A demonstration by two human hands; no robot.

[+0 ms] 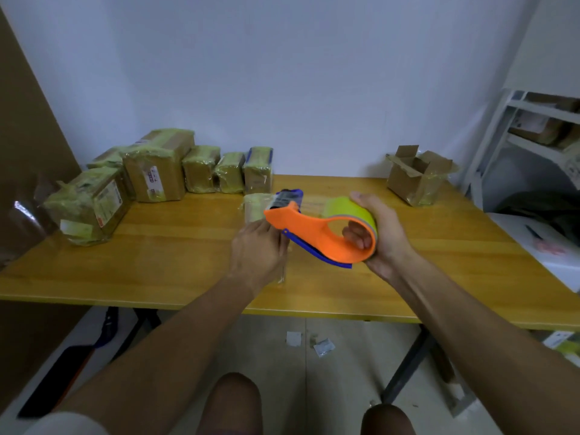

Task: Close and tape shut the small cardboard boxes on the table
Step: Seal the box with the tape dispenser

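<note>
Your right hand (381, 233) grips the orange tape dispenser (317, 233), fingers curled through the roll of yellow-green tape (351, 208), held above the wooden table (157, 255). Your left hand (257, 246) curls round a small box (255, 205) at mid-table; it looks tape-wrapped, though blur hides its edges. Taped boxes (163, 174) stand in a cluster at the far left. One open box (414, 177), flaps up, sits far right.

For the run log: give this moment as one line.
right hand: grips tape dispenser | left hand: holds small box | open box: untaped
</note>
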